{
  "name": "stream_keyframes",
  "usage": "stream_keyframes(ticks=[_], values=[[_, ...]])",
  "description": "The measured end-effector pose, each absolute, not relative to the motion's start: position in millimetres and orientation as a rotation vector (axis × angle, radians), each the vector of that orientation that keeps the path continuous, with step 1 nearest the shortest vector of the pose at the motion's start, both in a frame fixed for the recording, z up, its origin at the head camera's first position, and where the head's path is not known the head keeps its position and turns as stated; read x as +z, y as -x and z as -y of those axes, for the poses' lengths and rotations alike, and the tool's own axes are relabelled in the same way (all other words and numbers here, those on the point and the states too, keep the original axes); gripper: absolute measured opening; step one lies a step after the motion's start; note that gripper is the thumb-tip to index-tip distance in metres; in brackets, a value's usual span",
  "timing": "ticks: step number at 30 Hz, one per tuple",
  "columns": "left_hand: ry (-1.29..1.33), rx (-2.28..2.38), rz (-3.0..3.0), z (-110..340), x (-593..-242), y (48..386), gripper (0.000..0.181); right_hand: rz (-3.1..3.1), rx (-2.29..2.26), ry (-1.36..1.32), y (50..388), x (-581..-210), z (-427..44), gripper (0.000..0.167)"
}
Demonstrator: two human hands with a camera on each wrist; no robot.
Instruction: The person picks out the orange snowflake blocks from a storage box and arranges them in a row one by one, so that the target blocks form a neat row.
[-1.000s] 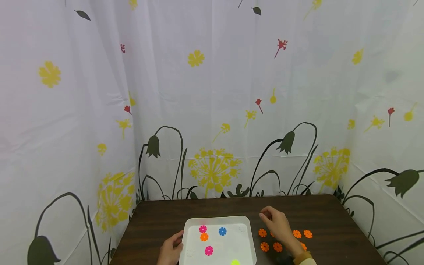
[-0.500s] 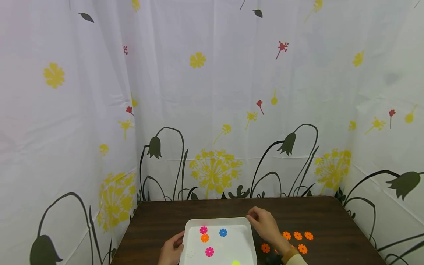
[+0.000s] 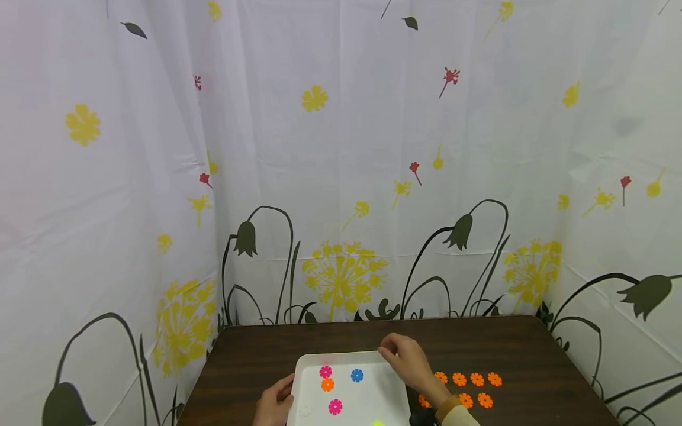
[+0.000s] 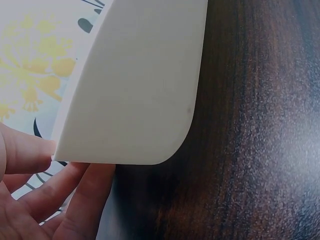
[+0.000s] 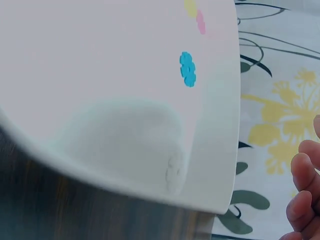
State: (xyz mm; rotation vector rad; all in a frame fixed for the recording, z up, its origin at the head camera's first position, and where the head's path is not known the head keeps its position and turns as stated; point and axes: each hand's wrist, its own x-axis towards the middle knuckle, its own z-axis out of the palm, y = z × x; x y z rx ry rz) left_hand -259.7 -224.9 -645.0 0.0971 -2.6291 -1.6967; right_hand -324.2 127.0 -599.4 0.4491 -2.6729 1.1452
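A white tray (image 3: 341, 358) with rounded corners sits on the dark table. My left hand (image 3: 274, 403) holds its left edge; the left wrist view shows the thumb (image 4: 27, 152) at the rim and fingers underneath. Over the tray's far right corner is my right hand (image 3: 407, 360), fingers loosely bent, with nothing visible in them. Inside the tray lie notched flower-shaped discs: a blue disc (image 3: 357, 376), two pink discs (image 3: 335, 406), an orange disc (image 3: 327, 384), a yellow disc (image 3: 378, 423) and a faint whitish disc (image 3: 305, 410). Another whitish disc (image 5: 173, 172) lies in the corner below my right hand.
Several orange discs (image 3: 476, 379) lie in two rows on the wood table (image 3: 522, 355), right of the tray and partly behind my right forearm. Behind the table hangs a white curtain (image 3: 341, 148) with printed flowers.
My right hand has moved left, from above the orange discs to the tray's far right corner, uncovering more orange discs. My left hand stays at the tray's left edge.
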Motion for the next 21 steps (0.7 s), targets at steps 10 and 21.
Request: stream_keyframes(ticks=[10, 21], values=[[-0.128, -1.681, 2.634, 225.0, -644.8, 259.0, 0.049, 2.674, 1.213, -0.496, 325.9, -597.1, -101.4, 0.005], [-0.129, -1.700, 2.626, 225.6, -645.0, 257.7, 0.049, 2.674, 1.223, -0.533, 329.0, -605.3, -80.1, 0.008]])
